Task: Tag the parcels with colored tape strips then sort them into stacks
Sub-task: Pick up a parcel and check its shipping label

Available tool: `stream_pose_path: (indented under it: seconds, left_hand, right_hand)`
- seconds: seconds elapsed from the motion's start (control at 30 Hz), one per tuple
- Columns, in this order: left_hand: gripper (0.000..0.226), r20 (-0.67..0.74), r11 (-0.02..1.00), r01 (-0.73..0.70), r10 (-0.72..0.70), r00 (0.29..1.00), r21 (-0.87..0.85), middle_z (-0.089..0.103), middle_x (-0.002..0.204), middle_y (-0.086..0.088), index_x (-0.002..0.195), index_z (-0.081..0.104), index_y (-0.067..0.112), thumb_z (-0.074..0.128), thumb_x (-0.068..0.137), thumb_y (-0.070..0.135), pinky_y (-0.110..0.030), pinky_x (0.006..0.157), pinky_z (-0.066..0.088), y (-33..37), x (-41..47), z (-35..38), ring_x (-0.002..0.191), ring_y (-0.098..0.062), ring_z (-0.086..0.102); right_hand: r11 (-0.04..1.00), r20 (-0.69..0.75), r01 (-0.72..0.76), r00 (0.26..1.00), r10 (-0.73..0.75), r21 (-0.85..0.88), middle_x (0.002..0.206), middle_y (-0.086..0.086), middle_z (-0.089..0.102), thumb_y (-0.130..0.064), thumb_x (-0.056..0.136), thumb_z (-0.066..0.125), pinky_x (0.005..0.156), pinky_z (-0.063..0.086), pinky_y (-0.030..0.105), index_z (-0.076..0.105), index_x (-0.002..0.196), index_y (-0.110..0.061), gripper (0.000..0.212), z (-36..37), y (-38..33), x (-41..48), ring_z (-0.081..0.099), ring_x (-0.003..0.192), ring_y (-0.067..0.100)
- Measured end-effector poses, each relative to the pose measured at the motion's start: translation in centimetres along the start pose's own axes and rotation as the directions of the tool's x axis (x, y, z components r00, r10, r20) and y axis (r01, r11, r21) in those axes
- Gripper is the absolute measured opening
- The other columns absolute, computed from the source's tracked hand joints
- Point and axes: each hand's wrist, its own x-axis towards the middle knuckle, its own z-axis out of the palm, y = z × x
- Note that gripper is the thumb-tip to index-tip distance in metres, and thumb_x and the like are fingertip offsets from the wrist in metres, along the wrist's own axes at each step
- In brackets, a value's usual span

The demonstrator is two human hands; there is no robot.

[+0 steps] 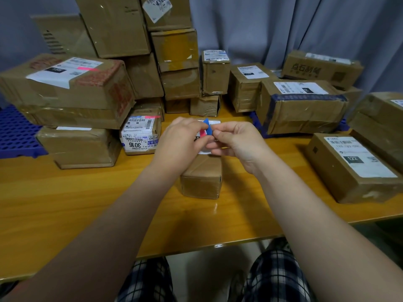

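A small brown parcel (201,177) lies lengthwise in the middle of the wooden table (87,205), its white label mostly hidden by my hands. Above it my left hand (183,140) pinches a small pad of coloured tape strips (203,134), pink and blue showing. My right hand (235,140) pinches a blue strip (208,127) that curls up from that pad. Both hands meet over the parcel's far half. On the left, a large parcel (65,83) and a small one marked 3016 (140,131) each carry a pink strip on the label.
Cardboard parcels crowd the back of the table: a tall stack (174,51) behind centre, several on the right (303,105), one marked 122 (353,166) near the right edge. A blue plastic grid tray (15,134) sits far left. A grey curtain hangs behind.
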Motion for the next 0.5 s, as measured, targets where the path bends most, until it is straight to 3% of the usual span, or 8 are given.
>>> stream_pose_path:
  seconds: [0.33,0.5]
  left_hand:
    - [0.033,0.008,0.997,0.05,-0.049,0.999,-0.064,0.064,0.122,-0.003,0.122,0.064,0.017,0.057,0.093,0.03,-0.018,0.085,0.028,-0.1,-0.44,0.14,0.116,-0.019,0.048]
    - [0.028,-0.016,0.998,0.035,-0.036,0.999,-0.057,0.065,0.114,-0.004,0.118,0.066,0.015,0.05,0.097,0.023,-0.026,0.085,0.034,-0.11,-0.53,0.21,0.111,-0.02,0.049]
  right_hand:
    - [0.999,0.004,0.018,1.0,-0.018,-0.029,0.086,0.008,0.072,-0.006,0.095,0.054,0.065,0.059,0.024,0.066,0.102,-0.011,0.015,-0.03,0.3,-0.09,0.069,0.068,0.011]
    - [0.999,-0.015,0.013,1.0,-0.014,-0.05,0.095,0.013,0.072,-0.005,0.096,0.053,0.066,0.058,0.026,0.063,0.114,-0.004,0.021,0.02,0.46,0.15,0.068,0.068,0.012]
